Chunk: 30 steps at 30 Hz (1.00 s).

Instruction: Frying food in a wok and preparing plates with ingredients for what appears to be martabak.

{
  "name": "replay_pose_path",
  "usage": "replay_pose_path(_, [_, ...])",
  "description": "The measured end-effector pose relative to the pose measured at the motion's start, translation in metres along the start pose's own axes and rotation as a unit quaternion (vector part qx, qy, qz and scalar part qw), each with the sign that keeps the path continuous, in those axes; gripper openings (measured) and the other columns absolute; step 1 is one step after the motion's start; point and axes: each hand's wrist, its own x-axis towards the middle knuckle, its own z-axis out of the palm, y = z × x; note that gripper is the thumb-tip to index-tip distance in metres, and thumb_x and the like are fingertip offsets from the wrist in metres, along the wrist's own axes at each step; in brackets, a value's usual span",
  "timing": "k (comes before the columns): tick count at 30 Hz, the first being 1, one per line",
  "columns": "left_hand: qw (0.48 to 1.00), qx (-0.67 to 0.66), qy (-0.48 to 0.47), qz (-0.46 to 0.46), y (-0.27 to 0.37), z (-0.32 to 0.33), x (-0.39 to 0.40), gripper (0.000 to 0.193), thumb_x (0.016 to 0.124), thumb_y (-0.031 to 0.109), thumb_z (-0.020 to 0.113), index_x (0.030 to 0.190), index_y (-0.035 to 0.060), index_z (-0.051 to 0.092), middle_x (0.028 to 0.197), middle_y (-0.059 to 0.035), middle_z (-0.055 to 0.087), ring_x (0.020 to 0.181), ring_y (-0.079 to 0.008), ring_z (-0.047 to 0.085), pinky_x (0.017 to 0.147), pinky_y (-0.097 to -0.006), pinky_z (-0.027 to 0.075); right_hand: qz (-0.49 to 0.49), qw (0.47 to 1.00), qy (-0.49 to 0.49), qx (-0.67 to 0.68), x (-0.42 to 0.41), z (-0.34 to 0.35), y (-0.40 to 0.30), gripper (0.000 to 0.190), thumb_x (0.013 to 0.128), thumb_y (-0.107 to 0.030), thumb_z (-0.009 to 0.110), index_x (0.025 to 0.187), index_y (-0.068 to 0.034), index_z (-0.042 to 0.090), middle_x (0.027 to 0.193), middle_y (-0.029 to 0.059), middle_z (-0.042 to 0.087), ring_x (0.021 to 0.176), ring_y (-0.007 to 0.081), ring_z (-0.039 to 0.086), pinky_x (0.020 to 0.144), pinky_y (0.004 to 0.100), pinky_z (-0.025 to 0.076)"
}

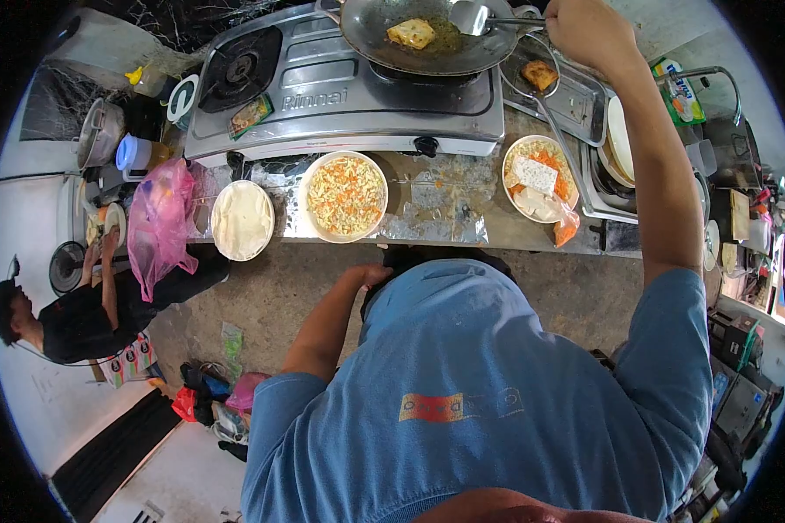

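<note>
My right hand (pixel 589 29) is closed on the handle of a metal spatula (pixel 472 17), whose blade lies in a wok (pixel 366 49) on the stove's right burner. A folded, filled pastry (pixel 411 33) sits in oil left of the blade. My left hand (pixel 374 274) hangs at my waist by the counter edge; its fingers are partly hidden, and nothing shows in it. Before me stand a bowl of chopped vegetables (pixel 343 196), a plate of pale round wrappers (pixel 243 222) and a bowl with shredded carrot (pixel 546 157). A wire strainer (pixel 553 124) holds one browned pastry (pixel 539 75).
The Rinnai gas stove (pixel 392 104) spans the counter's back. A metal tray (pixel 579 104) lies under the strainer, near stacked plates (pixel 620 140). A pink plastic bag (pixel 161 219) hangs over the counter's left edge. A co-worker (pixel 72 323) stands at far left, holding a plate.
</note>
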Motion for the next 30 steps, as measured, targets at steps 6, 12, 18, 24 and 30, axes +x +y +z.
replay_pose_path(6, [1.000, -0.008, 0.008, 0.019, -0.003, 0.001, 0.011, 0.056, 0.090, 0.053, 0.039, 0.109, 0.0031, 0.057, 0.082, -0.0088, 0.056, 0.064, -0.0193, 0.052, 0.056, -0.0348, 0.047, -0.056, 0.994, -0.097, -0.016, 0.029, -0.012, 0.013, 0.025, 0.068, -0.018, 0.055, 0.079, -0.002, 0.070, 0.082, 0.0225, 0.065, 0.078, 0.0355, 0.065, 0.071, 0.0433, 0.051])
replay_pose_path(12, [1.000, -0.013, 0.004, -0.005, 0.007, 0.001, -0.002, 0.054, 0.090, 0.052, 0.040, 0.107, 0.0038, 0.057, 0.078, -0.0069, 0.055, 0.061, -0.0179, 0.051, 0.053, -0.0346, 0.045, -0.108, 0.990, -0.084, 0.018, 0.068, 0.019, 0.039, 0.028, 0.068, -0.019, 0.055, 0.080, 0.000, 0.070, 0.083, 0.0241, 0.065, 0.078, 0.0365, 0.064, 0.069, 0.0424, 0.049])
replay_pose_path(18, [0.999, -0.034, 0.007, -0.018, -0.001, 0.004, 0.003, 0.051, 0.091, 0.052, 0.040, 0.096, 0.0040, 0.057, 0.073, -0.0053, 0.051, 0.060, -0.0174, 0.049, 0.052, -0.0341, 0.044, -0.086, 0.987, -0.136, -0.029, 0.074, -0.006, 0.029, 0.029, 0.070, -0.023, 0.058, 0.083, 0.001, 0.070, 0.084, 0.0211, 0.067, 0.075, 0.0323, 0.064, 0.068, 0.0414, 0.048])
replay_pose_path(24, [0.999, -0.032, 0.012, -0.001, -0.002, 0.005, 0.005, 0.052, 0.091, 0.053, 0.039, 0.094, 0.0037, 0.057, 0.073, -0.0051, 0.050, 0.061, -0.0181, 0.048, 0.053, -0.0340, 0.044, -0.090, 0.964, -0.241, 0.070, 0.088, -0.004, 0.036, 0.030, 0.069, -0.027, 0.062, 0.083, -0.002, 0.071, 0.078, 0.0149, 0.068, 0.067, 0.0245, 0.061, 0.061, 0.0378, 0.047])
replay_pose_path(30, [0.999, -0.046, 0.014, -0.005, -0.002, 0.005, 0.001, 0.056, 0.090, 0.054, 0.040, 0.107, 0.0024, 0.056, 0.078, -0.0068, 0.054, 0.065, -0.0189, 0.050, 0.056, -0.0352, 0.046, -0.053, 0.965, -0.217, 0.136, 0.077, 0.019, 0.048, 0.030, 0.069, -0.028, 0.062, 0.083, -0.004, 0.071, 0.071, 0.0098, 0.066, 0.065, 0.0201, 0.059, 0.060, 0.0339, 0.046])
